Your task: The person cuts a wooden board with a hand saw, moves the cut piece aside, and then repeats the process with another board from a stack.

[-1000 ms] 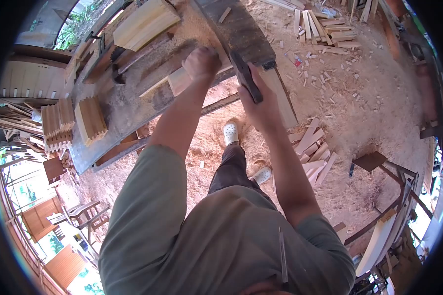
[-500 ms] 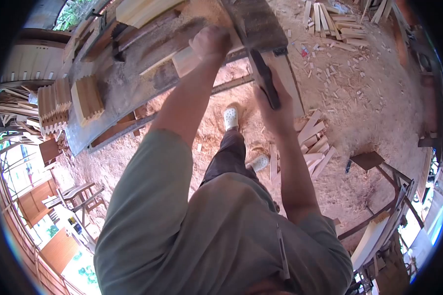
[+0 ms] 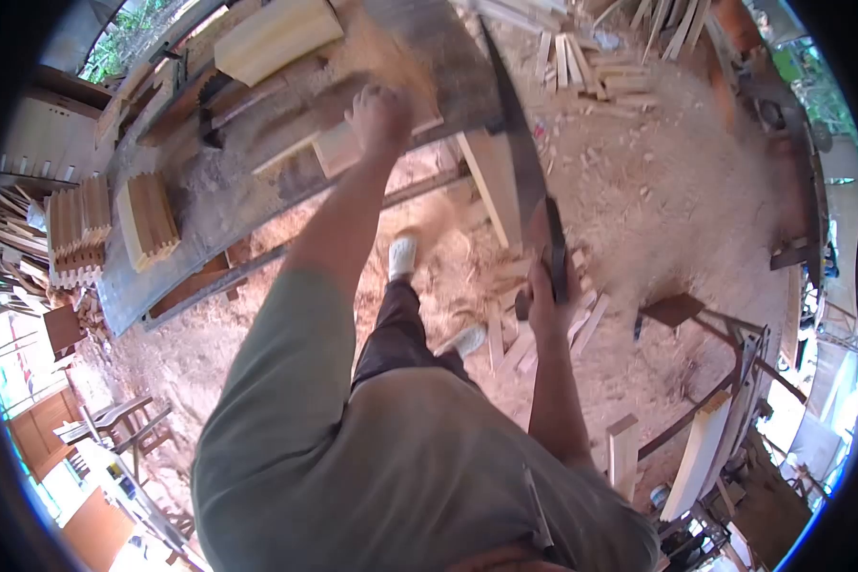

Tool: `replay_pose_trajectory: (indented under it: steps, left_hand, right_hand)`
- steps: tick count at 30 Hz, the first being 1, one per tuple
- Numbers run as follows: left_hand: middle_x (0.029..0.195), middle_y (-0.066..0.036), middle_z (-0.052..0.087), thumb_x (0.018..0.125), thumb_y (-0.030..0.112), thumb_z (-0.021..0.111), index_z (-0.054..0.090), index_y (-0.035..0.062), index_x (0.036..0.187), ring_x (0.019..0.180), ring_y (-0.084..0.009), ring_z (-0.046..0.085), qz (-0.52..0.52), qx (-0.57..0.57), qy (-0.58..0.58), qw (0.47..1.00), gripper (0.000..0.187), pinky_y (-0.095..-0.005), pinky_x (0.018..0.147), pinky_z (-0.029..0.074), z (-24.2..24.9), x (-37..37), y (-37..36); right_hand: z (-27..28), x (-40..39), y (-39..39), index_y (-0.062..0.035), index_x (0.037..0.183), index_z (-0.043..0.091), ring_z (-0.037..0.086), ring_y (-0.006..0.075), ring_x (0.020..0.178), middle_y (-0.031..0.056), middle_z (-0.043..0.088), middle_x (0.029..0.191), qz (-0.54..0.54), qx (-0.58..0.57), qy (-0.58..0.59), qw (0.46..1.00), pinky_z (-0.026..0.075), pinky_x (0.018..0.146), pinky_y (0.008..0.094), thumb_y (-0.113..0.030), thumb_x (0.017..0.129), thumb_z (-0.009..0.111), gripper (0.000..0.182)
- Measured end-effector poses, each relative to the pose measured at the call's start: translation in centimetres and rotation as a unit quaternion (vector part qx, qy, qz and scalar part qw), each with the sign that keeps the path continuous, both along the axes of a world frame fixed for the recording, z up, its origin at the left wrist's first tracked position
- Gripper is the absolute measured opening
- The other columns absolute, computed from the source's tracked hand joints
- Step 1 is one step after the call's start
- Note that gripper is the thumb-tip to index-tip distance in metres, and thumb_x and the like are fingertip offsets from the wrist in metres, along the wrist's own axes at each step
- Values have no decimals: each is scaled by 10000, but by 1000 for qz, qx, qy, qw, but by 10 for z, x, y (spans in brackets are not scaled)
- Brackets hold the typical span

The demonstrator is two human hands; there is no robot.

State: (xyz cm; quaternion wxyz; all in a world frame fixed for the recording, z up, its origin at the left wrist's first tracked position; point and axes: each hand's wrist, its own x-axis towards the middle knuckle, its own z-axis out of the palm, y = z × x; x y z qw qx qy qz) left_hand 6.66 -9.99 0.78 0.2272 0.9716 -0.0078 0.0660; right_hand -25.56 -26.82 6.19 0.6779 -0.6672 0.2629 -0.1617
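My right hand [image 3: 548, 286] is wrapped round the dark handle of a handsaw [image 3: 521, 143], whose long blade runs up and away past the bench's right end. The blade lies beside a pale board [image 3: 491, 186] that juts from the bench toward me. My left hand [image 3: 381, 116], its fingers curled, is on the sawdust-covered workbench [image 3: 257, 181], over or beside a light wooden piece [image 3: 338, 150]. What that hand grips, if anything, is hidden.
A wide plank [image 3: 276, 40] and a notched wood block [image 3: 148, 219] lie on the bench. Offcuts [image 3: 591, 71] litter the floor at the upper right. A metal-framed stand [image 3: 725, 329] is at the right.
My right hand has drawn back toward me with the saw, and more of the blade now shows. My left hand stays at the bench. The whole view has shifted.
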Motion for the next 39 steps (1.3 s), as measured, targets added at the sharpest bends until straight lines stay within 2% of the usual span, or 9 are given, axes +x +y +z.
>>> replay_pose_trajectory:
  steps: [5,9,16,17,19,21,29,33,39]
  left_hand:
    - [1523,-134,352,946,493,521,715,90,1159,1406,-366,286,-129,114,-106,979,495,-583,1103,262,-21,-58,58]
    - [1531,-189,288,899,583,589,718,105,1151,1405,-379,287,-177,100,127,971,555,-547,1132,271,11,-99,111]
    - [1187,-226,590,902,319,703,698,-8,1001,1040,-335,606,139,-181,51,972,342,-440,926,503,22,-162,269]
    - [1085,-219,628,866,234,745,595,-64,1110,919,-323,650,113,100,-74,986,414,-422,785,544,14,-159,310]
    - [996,-203,665,916,382,651,548,-103,1129,823,-359,672,265,231,-84,932,540,-442,677,545,13,-133,393]
    - [1165,-228,625,940,594,501,626,-33,1139,1050,-411,621,375,197,21,905,670,-525,949,464,75,-111,441]
    - [1482,-166,425,852,555,594,654,138,1284,1387,-375,372,349,147,201,903,604,-506,1106,344,106,-20,500]
    - [1282,-218,625,675,542,771,646,12,1238,1221,-340,587,335,8,226,915,783,-428,1019,467,23,-9,580]
    - [1157,-235,684,689,539,773,634,-45,1215,1080,-326,668,308,33,190,932,798,-414,918,523,55,-28,568]
  right_hand:
    - [10,-30,14,-2,1350,523,494,52,587,-34,537,771,51,20,30,998,410,507,216,-27,888,623,474]
    - [-4,-30,21,-27,1152,558,509,74,564,-1,546,718,20,85,34,996,443,508,232,-20,918,591,236]
    - [27,24,20,-22,1028,546,488,89,543,21,524,691,39,4,-30,999,417,508,235,-58,956,549,80]
    - [31,29,20,-24,1025,547,488,90,544,22,522,689,38,-12,-31,999,416,512,236,-56,959,549,74]
    - [42,40,25,-20,1018,546,487,94,544,22,517,682,37,-38,-27,998,419,511,248,-50,964,544,63]
    - [50,50,32,-22,936,539,480,92,533,19,513,672,-5,-24,-29,999,414,507,249,-62,950,558,46]
    - [41,56,56,-16,989,562,504,107,503,29,533,668,-75,37,10,996,433,479,261,-108,959,585,99]
    - [41,44,63,-14,999,572,507,114,498,33,538,668,-110,58,30,992,438,472,268,-114,963,589,108]
    - [31,22,59,-19,973,580,506,115,506,25,535,667,-144,75,44,986,428,484,261,-112,962,586,94]
